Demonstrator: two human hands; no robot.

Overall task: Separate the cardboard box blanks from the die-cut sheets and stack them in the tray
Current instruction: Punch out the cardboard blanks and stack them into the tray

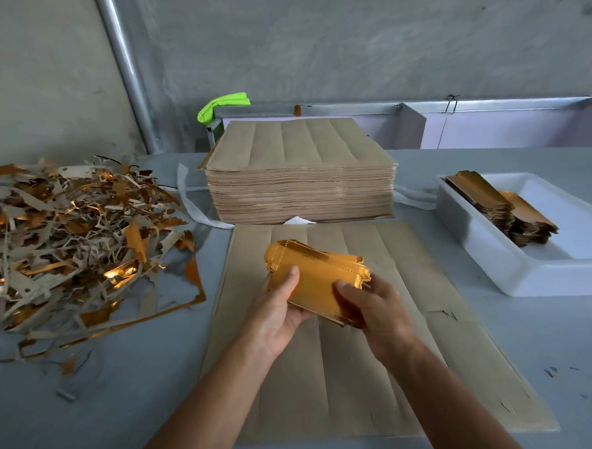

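A bundle of gold-faced box blanks (319, 274) is held above the middle of the table. My left hand (278, 311) grips its left side, thumb on top. My right hand (374, 309) grips its right end, thumb on the gold face. Under them lies a flat brown die-cut sheet (347, 376). Behind it stands a thick stack of die-cut sheets (301, 189). At the right, a white tray (516, 267) holds a pile of gold blanks (513, 209) against its far left side.
A large heap of brown and gold waste strips (72, 236) covers the table's left part, with loose scraps near the sheet's left edge. A white strap (192, 202) lies beside the stack. A green cloth (223, 106) hangs on a metal rail at the back wall.
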